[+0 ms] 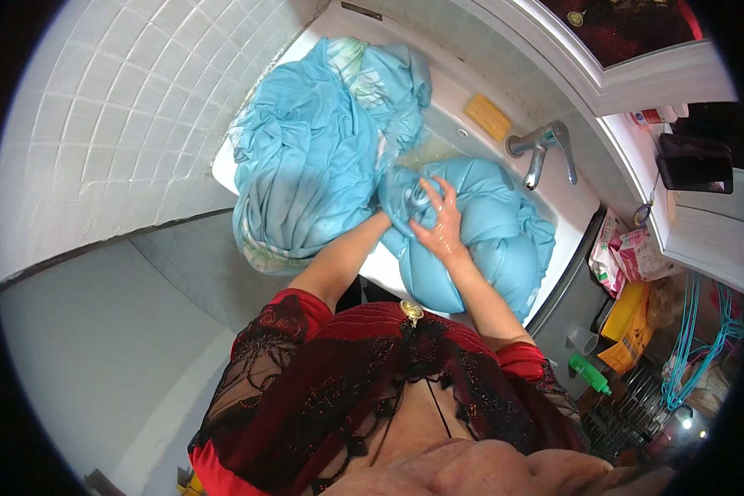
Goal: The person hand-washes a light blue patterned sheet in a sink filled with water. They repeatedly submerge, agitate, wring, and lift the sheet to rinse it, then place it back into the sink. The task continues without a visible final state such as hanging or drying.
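A large heap of wet light-blue fabric [310, 136] with green leaf-print parts fills the left side of a white washbasin [570, 204] and hangs over its front edge. More of the blue fabric [490, 235] bulges on the right side. My right hand [441, 226] is wet, its thumb and fingers curled around a bunched, dripping fold between the two heaps. My left hand [384, 220] reaches into the folds just left of it; only the wrist area shows, and the fingers are hidden under cloth. Cloudy water [434, 150] shows behind the hands.
A yellow bar of soap [487, 117] lies on the back ledge beside a chrome faucet [539, 149]. White tiles [130, 105] rise on the left. At right are a shelf with a phone [694, 163], printed bags [638, 254], a green bottle [589, 373] and turquoise hangers [688, 347].
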The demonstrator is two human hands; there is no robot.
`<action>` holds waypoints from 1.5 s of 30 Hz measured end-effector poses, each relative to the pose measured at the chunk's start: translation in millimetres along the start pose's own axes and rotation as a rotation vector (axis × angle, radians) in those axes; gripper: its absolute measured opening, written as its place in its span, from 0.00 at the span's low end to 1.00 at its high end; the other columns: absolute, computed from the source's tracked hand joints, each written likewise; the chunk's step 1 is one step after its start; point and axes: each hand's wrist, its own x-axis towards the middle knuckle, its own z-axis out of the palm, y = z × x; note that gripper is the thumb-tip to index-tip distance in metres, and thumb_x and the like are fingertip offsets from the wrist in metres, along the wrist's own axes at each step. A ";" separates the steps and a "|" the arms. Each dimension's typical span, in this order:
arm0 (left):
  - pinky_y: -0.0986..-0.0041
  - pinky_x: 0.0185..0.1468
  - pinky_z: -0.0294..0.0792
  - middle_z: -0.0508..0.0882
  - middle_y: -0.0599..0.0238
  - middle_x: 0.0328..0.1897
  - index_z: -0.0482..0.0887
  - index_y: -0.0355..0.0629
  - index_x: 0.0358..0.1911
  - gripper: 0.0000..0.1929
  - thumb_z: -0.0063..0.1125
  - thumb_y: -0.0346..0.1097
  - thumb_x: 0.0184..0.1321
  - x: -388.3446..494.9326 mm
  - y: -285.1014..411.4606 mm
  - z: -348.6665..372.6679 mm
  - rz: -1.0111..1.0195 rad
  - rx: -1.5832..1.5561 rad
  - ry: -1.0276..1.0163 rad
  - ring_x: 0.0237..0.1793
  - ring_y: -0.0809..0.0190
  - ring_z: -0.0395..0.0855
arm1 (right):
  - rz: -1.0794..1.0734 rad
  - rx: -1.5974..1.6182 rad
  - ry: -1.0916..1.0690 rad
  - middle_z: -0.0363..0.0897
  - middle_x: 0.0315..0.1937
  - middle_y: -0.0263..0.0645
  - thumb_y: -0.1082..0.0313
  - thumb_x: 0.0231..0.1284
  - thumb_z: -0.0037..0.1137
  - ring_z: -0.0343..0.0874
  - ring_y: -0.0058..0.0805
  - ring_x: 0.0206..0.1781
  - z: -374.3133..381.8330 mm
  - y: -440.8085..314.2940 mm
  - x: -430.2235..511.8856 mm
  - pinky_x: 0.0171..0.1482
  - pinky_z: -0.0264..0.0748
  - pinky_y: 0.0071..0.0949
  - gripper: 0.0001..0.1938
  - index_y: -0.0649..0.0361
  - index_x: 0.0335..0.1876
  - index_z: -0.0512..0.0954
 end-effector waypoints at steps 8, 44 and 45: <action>0.64 0.65 0.63 0.72 0.47 0.64 0.68 0.36 0.62 0.28 0.52 0.43 0.60 11.2 -4.7 16.8 -0.051 0.105 -0.038 0.63 0.53 0.70 | 0.216 -0.011 -0.060 0.62 0.58 0.56 0.62 0.39 0.68 0.62 0.56 0.61 67.6 76.9 -18.8 0.65 0.59 0.46 0.37 0.65 0.61 0.68; 0.58 0.66 0.62 0.63 0.28 0.64 0.30 0.28 0.69 0.62 0.73 0.48 0.46 -65.0 49.0 -23.7 -0.284 0.137 0.167 0.64 0.35 0.66 | 0.449 0.230 0.290 0.66 0.63 0.57 0.70 0.45 0.62 0.62 0.50 0.68 80.0 141.3 90.8 0.70 0.56 0.39 0.38 0.63 0.67 0.62; 0.59 0.66 0.62 0.64 0.27 0.63 0.32 0.28 0.69 0.61 0.72 0.48 0.47 -61.5 43.2 -20.5 -0.316 0.146 0.166 0.64 0.36 0.66 | 0.425 0.300 0.328 0.68 0.62 0.55 0.72 0.46 0.60 0.64 0.48 0.67 69.3 131.4 85.2 0.69 0.57 0.37 0.36 0.63 0.66 0.64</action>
